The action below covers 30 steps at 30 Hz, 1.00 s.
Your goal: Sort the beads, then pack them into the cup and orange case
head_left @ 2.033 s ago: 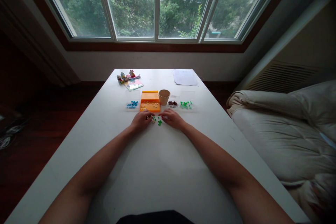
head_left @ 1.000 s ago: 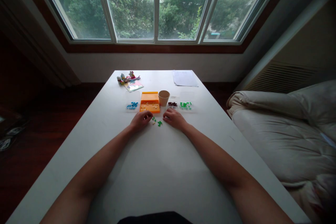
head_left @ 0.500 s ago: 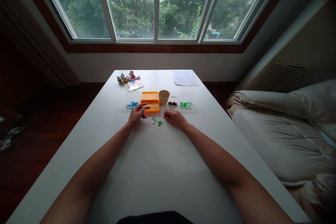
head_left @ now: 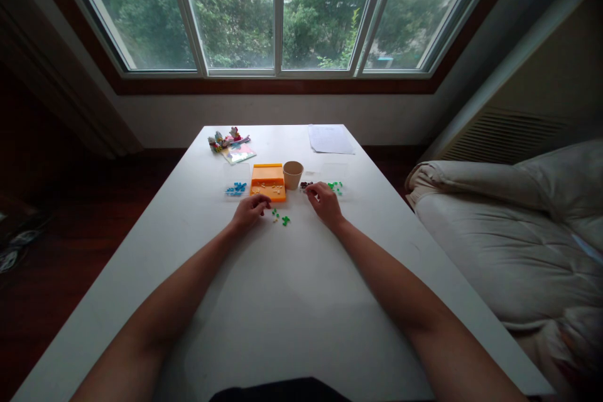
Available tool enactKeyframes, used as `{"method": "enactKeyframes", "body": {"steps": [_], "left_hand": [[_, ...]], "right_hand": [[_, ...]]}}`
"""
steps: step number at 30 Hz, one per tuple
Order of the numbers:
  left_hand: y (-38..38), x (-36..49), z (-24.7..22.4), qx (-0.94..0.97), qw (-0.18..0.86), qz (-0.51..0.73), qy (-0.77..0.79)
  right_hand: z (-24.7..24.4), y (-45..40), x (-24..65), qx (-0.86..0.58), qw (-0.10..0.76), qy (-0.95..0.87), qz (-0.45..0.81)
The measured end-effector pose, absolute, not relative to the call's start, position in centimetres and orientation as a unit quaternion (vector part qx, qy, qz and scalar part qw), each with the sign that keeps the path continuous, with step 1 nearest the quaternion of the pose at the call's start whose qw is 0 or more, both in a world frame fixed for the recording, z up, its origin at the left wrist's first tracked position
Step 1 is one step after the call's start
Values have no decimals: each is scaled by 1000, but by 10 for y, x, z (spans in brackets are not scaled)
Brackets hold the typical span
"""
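My left hand (head_left: 250,211) rests just in front of the open orange case (head_left: 268,181), its fingers curled together. Whatever they may hold is too small to see. Small pale pieces (head_left: 277,189) lie in the case. My right hand (head_left: 325,202) is at the small clear box of dark brown pieces (head_left: 306,184), fingertips drawn together and pointing down at it. What sits between those fingertips is hidden. On the table between my hands lie several small green pieces (head_left: 285,220) and a few pale ones.
A brown paper cup (head_left: 293,176) stands beside the orange case. Blue pieces (head_left: 236,189) fill a clear box on the left; green pieces (head_left: 336,187) sit in another on the right. Farther back are colourful figures (head_left: 228,139), a picture card (head_left: 239,153) and paper sheets (head_left: 331,139).
My left hand has drawn back from the orange case and its fingers have curled in. My right hand has moved right and forward to the box of brown pieces.
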<state>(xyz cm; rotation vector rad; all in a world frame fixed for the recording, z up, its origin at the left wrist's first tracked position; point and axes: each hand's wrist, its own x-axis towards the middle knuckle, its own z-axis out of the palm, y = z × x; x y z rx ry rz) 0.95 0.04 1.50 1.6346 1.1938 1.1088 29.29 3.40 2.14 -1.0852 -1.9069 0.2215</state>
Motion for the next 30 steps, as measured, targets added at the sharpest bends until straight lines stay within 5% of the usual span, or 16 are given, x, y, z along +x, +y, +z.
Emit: {"method": "enactKeyframes", "body": {"steps": [11,18,30], "left_hand": [[-11,12,24,772,295,329,457],[-13,12,26,813,253,287,440],[-15,10,31,844,231,252,412]], "right_hand": [[12,69,350,-618,559,-550,55],[17,60,341,-608,579,-537,87],[18,36,298,-457,459,-750,130]]}}
